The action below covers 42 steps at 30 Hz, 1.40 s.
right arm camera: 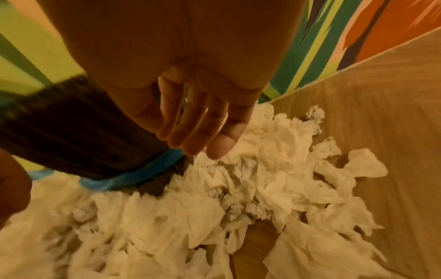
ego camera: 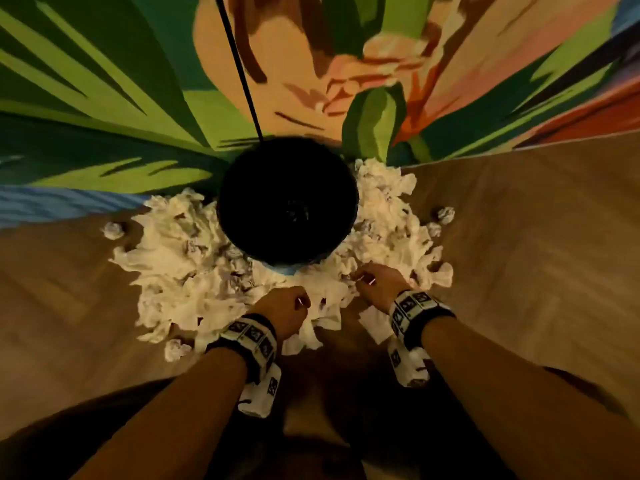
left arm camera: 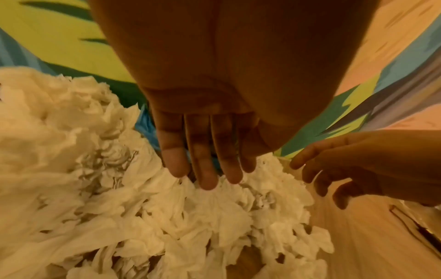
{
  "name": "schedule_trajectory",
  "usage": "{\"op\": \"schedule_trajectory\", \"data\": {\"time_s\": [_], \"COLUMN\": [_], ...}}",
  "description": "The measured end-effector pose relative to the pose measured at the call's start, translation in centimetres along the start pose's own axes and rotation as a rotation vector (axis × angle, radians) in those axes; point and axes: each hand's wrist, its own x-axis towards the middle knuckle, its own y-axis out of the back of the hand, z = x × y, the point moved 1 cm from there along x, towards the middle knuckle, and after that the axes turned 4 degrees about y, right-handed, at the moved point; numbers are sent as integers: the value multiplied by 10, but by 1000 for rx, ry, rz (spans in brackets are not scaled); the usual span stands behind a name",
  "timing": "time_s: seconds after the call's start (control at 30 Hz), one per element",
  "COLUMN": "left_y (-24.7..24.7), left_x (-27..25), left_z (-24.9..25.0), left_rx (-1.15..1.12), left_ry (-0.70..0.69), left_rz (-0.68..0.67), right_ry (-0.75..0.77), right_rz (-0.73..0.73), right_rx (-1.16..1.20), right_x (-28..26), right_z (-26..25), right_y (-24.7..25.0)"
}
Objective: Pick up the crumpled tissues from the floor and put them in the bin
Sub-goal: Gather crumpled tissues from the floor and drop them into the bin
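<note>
Crumpled tissues [ego camera: 180, 258] lie heaped on the wooden floor [ego camera: 519, 271] around the black bin [ego camera: 287, 202], which stands against the painted wall [ego camera: 104, 98]. I see my left hand [left arm camera: 203, 151] with straight fingers just above the pile, holding nothing. My right hand [right arm camera: 203, 128] is likewise flat over the tissues beside the bin, empty.
</note>
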Motion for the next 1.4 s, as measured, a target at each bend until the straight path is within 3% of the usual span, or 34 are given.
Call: {"op": "schedule_trajectory", "data": {"time_s": [0.17, 0.33, 0.6, 0.77, 0.87, 1.0, 1.1, 1.23, 1.4], "left_y": [-37, -69, -96, -93, -86, -76, -72, -68, -60], "left_x": [69, 110, 127, 119, 115, 107, 103, 95, 87], "left_z": [-34, -48, -49, -47, -50, -55, -57, -60, -74], "left_rx": [82, 266, 514, 564, 490, 277, 100, -137, -251], "left_ry": [-21, -72, -142, -171, -171, -194, -313, -395, -392], "left_rz": [74, 107, 233, 317, 314, 395, 412, 442, 496], "right_ry": [73, 90, 219, 197, 158, 9, -16, -70, -42], "right_rz": [23, -1, 97, 114, 204, 349, 418, 550, 534], "right_rx": [-213, -410, -231, -174, -25, 446, 634, 471, 267], "right_x": [76, 116, 115, 103, 100, 93, 87, 87, 79], "right_z": [41, 62, 79, 61, 51, 60, 66, 77, 80], "right_y": [-55, -86, -83, -67, -62, -57, -48, -37, -50]}}
